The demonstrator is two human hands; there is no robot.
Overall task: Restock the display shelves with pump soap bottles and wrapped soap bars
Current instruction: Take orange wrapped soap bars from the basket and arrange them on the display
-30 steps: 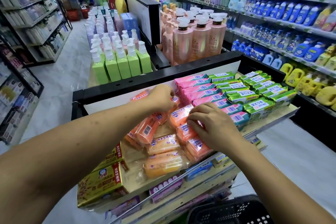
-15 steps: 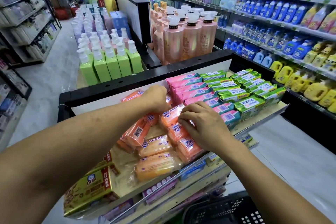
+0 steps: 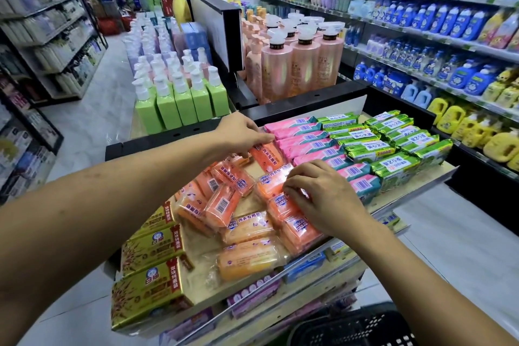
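Note:
Orange wrapped soap bars (image 3: 224,202) lie loosely piled on the top display shelf (image 3: 415,191). My left hand (image 3: 241,135) reaches to the back of the pile and pinches an orange bar (image 3: 266,156) at its far end. My right hand (image 3: 323,196) rests with curled fingers on a row of orange bars (image 3: 297,227) at the shelf's front. Pink wrapped bars (image 3: 306,140) and green wrapped bars (image 3: 393,143) stand in neat rows to the right. Gold soap boxes (image 3: 148,284) lie at the left front. Green pump bottles (image 3: 182,101) and pink pump bottles (image 3: 303,64) stand behind the shelf.
A black divider panel (image 3: 179,137) runs behind the soap shelf. A black plastic basket (image 3: 359,329) sits low at the front right. Wall shelves (image 3: 421,22) with blue and yellow bottles line the right aisle. Another shelving unit (image 3: 50,45) stands at the left across the tiled floor.
My left hand has drawn an orange bar out at the back of the pile, so the bar now shows. My right hand stays on the front orange bars.

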